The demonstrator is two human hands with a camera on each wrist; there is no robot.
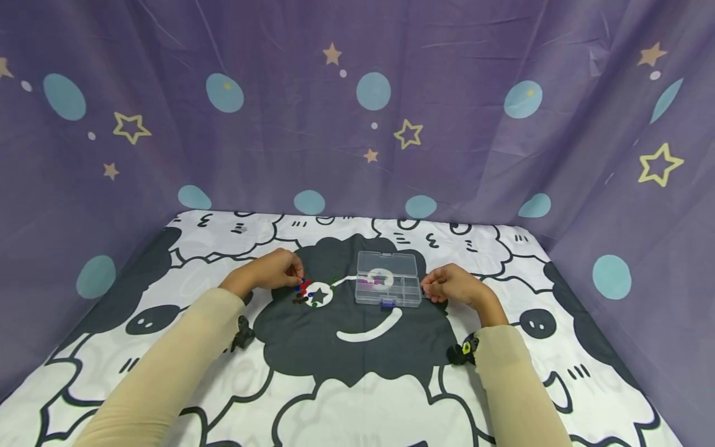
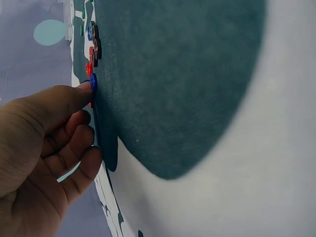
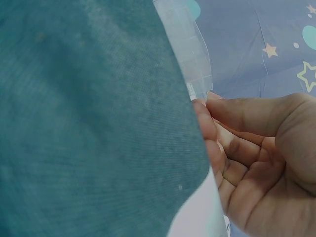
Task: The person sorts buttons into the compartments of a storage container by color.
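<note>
My left hand (image 1: 275,269) pinches a small blue button (image 2: 94,82) between thumb and forefinger, just above the dark patch of the cloth. Beside its fingertips lie several loose buttons: red ones (image 1: 305,287), brown ones (image 1: 299,298) and a few green and blue. In the head view a clear plastic box (image 1: 363,300) with compartments stands right of them, its lid (image 1: 386,263) raised at the back. Pink pieces (image 1: 370,282) show inside its left part. At the box's right side, my right hand (image 1: 454,284) holds the edge with thumb and forefinger.
A white cloth (image 1: 223,347) printed with black cartoon outlines covers the table. Purple curtains (image 1: 357,155) with stars and dots hang behind and along both sides. Black wrist straps (image 1: 242,333) show at the cuffs of both light sleeves.
</note>
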